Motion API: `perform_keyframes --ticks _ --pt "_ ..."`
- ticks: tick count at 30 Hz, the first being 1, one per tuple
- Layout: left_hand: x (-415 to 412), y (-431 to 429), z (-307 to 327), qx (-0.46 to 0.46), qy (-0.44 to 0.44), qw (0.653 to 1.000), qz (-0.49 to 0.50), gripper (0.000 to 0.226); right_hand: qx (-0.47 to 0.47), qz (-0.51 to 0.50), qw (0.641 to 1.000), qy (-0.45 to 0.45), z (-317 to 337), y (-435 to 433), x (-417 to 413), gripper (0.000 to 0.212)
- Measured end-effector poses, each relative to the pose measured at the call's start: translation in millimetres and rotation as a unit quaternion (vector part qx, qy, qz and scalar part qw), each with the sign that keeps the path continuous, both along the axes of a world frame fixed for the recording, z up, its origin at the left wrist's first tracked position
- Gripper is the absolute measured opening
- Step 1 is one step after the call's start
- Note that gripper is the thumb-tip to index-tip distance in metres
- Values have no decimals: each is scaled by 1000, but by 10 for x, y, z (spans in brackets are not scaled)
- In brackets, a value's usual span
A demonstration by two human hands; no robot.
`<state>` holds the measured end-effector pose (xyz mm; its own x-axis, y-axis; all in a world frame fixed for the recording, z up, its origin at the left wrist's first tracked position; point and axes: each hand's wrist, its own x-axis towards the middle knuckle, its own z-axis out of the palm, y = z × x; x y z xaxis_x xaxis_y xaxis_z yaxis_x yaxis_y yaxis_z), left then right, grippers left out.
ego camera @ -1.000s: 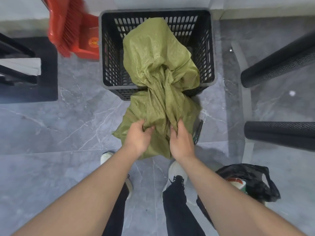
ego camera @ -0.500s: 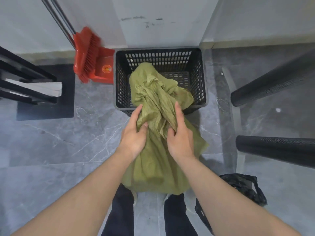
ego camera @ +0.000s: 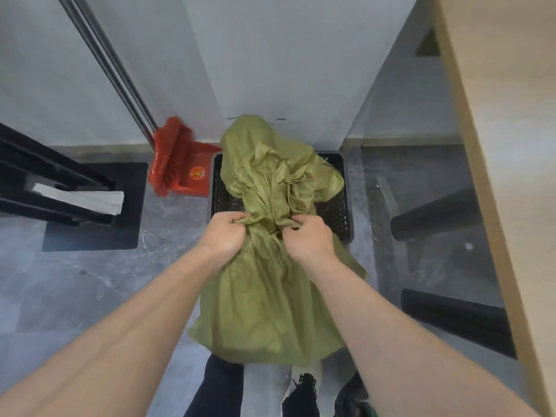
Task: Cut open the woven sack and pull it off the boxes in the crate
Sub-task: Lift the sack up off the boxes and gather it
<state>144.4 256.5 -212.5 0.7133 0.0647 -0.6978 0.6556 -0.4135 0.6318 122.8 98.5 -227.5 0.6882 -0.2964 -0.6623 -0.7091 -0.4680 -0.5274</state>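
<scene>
An olive-green woven sack rises out of the black slotted crate and drapes forward over its near rim, hanging down to my legs. My left hand is clenched on a bunch of the sack at the crate's near edge. My right hand grips another bunch just to the right, about a hand's width away. The sack's upper part stands up tall against the wall. The crate's inside and any boxes are hidden by the fabric.
A red broom and dustpan lean on the wall left of the crate. A black rack base lies at the left. Two black cylindrical legs and a wooden tabletop edge are on the right. A black bag sits by my right foot.
Both hands have shifted up the sack and closed into fists, and the sack has risen higher out of the crate. My head has risen, so more wall shows.
</scene>
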Motion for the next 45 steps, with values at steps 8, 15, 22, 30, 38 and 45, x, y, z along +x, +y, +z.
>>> perform_keyframes --ticks 8,15,22,30,38,45 --pt "868 135 -387 -21 150 987 -51 30 16 -8 990 139 -434 6 917 21" --pt "1658 216 -858 -49 189 980 -30 25 22 103 961 257 -825 45 1785 35" --pt "2022 128 -1241 -65 55 996 0 30 -6 101 973 206 -1198 67 2273 47" --pt "1978 218 -1599 -20 -32 981 -190 85 71 -29 993 94 -1630 -13 2362 63" --pt "1773 242 -1651 99 61 981 -155 123 18 96 993 70 -1660 -348 2284 55" --pt "1662 152 -1560 155 134 977 -63 121 -151 94 976 121 -1517 -748 2012 50"
